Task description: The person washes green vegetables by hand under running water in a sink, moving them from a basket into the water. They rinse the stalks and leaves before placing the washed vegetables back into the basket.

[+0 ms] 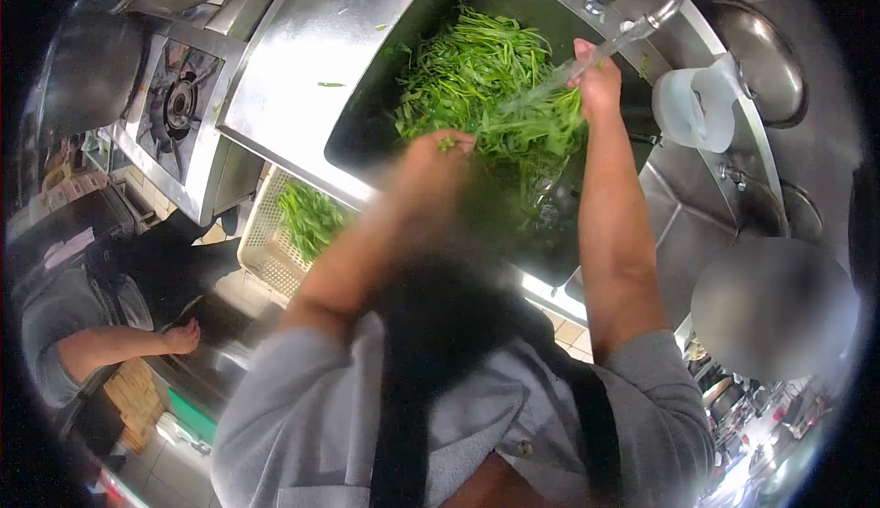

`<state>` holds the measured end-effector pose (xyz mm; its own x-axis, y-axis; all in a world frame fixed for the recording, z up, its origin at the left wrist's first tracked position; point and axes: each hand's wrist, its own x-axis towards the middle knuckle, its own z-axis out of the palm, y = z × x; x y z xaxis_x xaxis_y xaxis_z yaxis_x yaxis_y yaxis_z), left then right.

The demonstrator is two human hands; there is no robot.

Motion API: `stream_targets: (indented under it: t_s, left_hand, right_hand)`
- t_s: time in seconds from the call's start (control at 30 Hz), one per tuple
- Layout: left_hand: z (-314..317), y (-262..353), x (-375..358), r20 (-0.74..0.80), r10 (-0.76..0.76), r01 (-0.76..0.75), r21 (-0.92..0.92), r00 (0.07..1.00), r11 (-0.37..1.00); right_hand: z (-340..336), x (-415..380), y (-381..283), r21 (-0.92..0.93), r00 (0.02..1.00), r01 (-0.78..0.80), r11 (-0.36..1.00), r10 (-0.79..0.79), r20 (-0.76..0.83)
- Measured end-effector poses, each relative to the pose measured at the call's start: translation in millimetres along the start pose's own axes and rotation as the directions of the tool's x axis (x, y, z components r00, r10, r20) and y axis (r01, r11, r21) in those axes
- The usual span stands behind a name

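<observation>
My right hand (598, 82) grasps the stem ends of some leafy greens (481, 77) under water running from the tap (662, 13). My left hand (440, 155) pinches a small green piece, its fingers curled at the pile's near edge. The greens lie between and beyond both hands in the metal sink (367, 123); a basket (266, 228) with more sits outside, left.

Leafy stalks (477, 72) — bright green, tangled — heaped in the sink (365, 132).

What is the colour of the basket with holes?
The basket is cream; see the head view.
</observation>
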<state>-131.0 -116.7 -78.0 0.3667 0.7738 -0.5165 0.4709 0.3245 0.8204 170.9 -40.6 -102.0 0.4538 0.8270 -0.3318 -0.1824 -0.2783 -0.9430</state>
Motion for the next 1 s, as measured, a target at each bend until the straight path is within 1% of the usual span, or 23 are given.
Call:
stream_targets:
  t_s: [0.03,0.07,0.13,0.2,0.23,0.27,0.3,0.33,0.37,0.4,0.47,0.5,0.53,0.6,0.63,0.67,0.7,0.73,0.77,0.8,0.87,0.97,1.0]
  left_hand:
    - [-6.0,4.7,-7.7,-0.041,-0.048,0.043,-0.115,0.998,0.992]
    - [-9.9,7.3,-14.3,-0.076,-0.101,0.081,-0.23,0.992,0.97]
    - [-13.2,4.5,-17.2,-0.108,-0.063,0.027,-0.31,0.992,0.95]
    - [-12.8,1.7,-12.1,-0.145,-0.071,0.026,-0.295,0.987,0.955]
    - [-13.8,1.6,-12.0,-0.127,-0.029,-0.01,-0.296,0.991,0.955]
    - [-13.0,-8.3,-9.3,-0.134,-0.033,-0.008,-0.296,0.99,0.955]
    - [-11.5,-22.5,-5.3,-0.149,0.191,-0.202,-0.057,0.97,0.978]
    - [-15.3,-20.8,-3.7,-0.108,0.405,-0.382,0.186,0.908,0.905]
    - [-10.4,-15.3,0.4,-0.16,0.057,-0.053,0.029,0.986,0.998]
    - [-13.2,-5.6,0.4,-0.165,0.049,-0.044,0.034,0.985,0.998]
    - [-16.5,3.4,-2.1,-0.108,-0.108,0.1,-0.07,0.988,0.992]
    - [-15.6,1.6,-2.1,-0.11,-0.109,0.098,-0.095,0.988,0.991]
    - [-14.7,2.9,-1.9,-0.104,-0.112,0.102,-0.098,0.988,0.99]
    - [-15.8,11.7,0.1,-0.092,-0.162,0.144,-0.173,0.983,0.974]
    - [-15.2,10.2,4.3,-0.09,-0.151,0.134,-0.174,0.984,0.976]
    - [-11.6,2.8,9.3,-0.064,-0.119,0.094,-0.312,0.991,0.945]
    - [-9.7,0.2,13.8,-0.041,-0.085,0.059,-0.443,0.996,0.895]
    - [-8.6,5.1,19.6,-0.035,-0.074,0.051,-0.438,0.997,0.897]
    - [-5.0,12.8,27.6,-0.012,-0.017,0.008,-0.547,1.0,0.837]
    - [-0.7,22.7,36.5,0.006,0.044,-0.03,-0.647,0.999,0.762]
    - [13.0,44.7,60.3,0.013,0.147,-0.104,-0.642,0.989,0.759]
    - [43.6,72.9,94.8,0.028,0.231,-0.143,-0.71,0.972,0.689]
    - [52.8,85.9,98.7,0.113,0.24,-0.037,-0.839,0.964,0.543]
  right_hand:
    - [3.5,7.4,-4.8,-0.281,0.995,0.099,0.954,-0.102,0.004]
    - [8.2,14.2,-6.3,-0.537,0.979,0.186,0.823,-0.198,0.036]
    - [4.6,51.7,33.9,-0.576,0.98,0.19,0.795,-0.193,0.057]
    - [9.5,69.2,53.3,-0.788,0.98,0.197,0.583,-0.133,0.146]
    - [15.4,67.0,56.3,-0.844,0.989,0.143,0.517,-0.11,0.1]
    - [17.3,71.0,67.7,-0.842,0.988,0.148,0.519,-0.107,0.108]
    - [14.3,78.2,88.7,-0.865,0.984,0.16,0.475,-0.149,0.1]
    - [19.5,81.5,97.2,-0.885,0.977,0.172,0.432,-0.193,0.095]
    - [26.2,84.1,106.9,-0.901,0.991,0.046,0.431,-0.13,-0.011]
    - [29.3,87.3,111.6,-0.898,0.992,0.049,0.437,-0.122,-0.006]
    - [26.1,88.1,117.0,-0.901,1.0,-0.012,0.434,-0.01,-0.018]
    - [27.7,81.8,119.2,-0.906,0.992,0.055,0.419,-0.129,0.001]
    - [26.6,74.0,119.1,-0.909,0.992,0.05,0.414,-0.125,-0.002]
    - [23.7,59.3,111.9,-0.751,0.943,0.168,0.639,-0.325,-0.065]
    - [10.5,56.0,115.0,-0.567,0.934,0.284,0.773,-0.358,-0.02]
    - [-9.4,60.3,129.2,-0.57,0.93,0.288,0.77,-0.367,-0.025]
    - [-30.8,66.0,147.2,-0.431,0.921,0.3,0.851,-0.377,-0.102]
    - [-27.1,51.3,127.3,-0.278,0.91,0.317,0.907,-0.373,-0.182]
    - [-38.0,23.6,104.7,-0.295,0.973,0.19,0.936,-0.219,-0.068]
    - [-23.6,-37.9,48.5,-0.325,0.998,0.065,0.943,-0.055,0.041]
    - [-18.0,-86.2,26.3,-0.268,0.991,-0.11,0.957,0.127,0.047]
    - [-2.8,-135.1,-1.5,-0.421,0.972,-0.116,0.9,0.189,0.136]
    - [0.0,-143.8,-6.6,-0.496,0.965,-0.115,0.861,0.214,0.148]
